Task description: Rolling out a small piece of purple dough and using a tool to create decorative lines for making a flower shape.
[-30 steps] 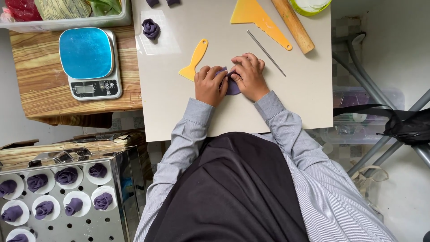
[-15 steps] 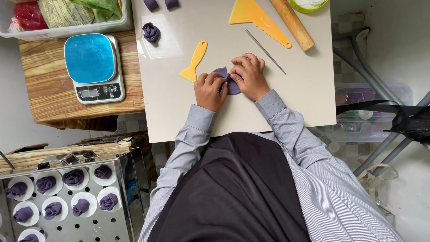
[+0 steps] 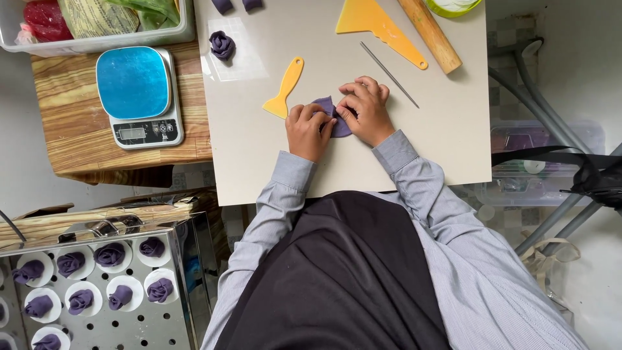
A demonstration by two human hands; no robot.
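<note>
A flat piece of purple dough (image 3: 332, 116) lies on the beige work board (image 3: 272, 162), between both hands. My left hand (image 3: 309, 131) pinches its left edge with curled fingers. My right hand (image 3: 365, 110) presses and grips its right side. A small yellow plastic scraper (image 3: 284, 89) lies just left of the dough. A thin metal skewer (image 3: 389, 74) lies to the right of my right hand. Most of the dough is hidden under my fingers.
A rolled purple dough rose (image 3: 222, 45) sits on a clear sheet at the board's top left. A large yellow scraper (image 3: 379, 23) and wooden rolling pin (image 3: 430, 34) lie at the top. A blue-topped scale (image 3: 138, 96) stands on the wooden table. A steamer tray (image 3: 97, 285) holds several dough roses.
The hands keep working the purple dough in the same spot; the fingers have shifted slightly. The view has drifted a little.
</note>
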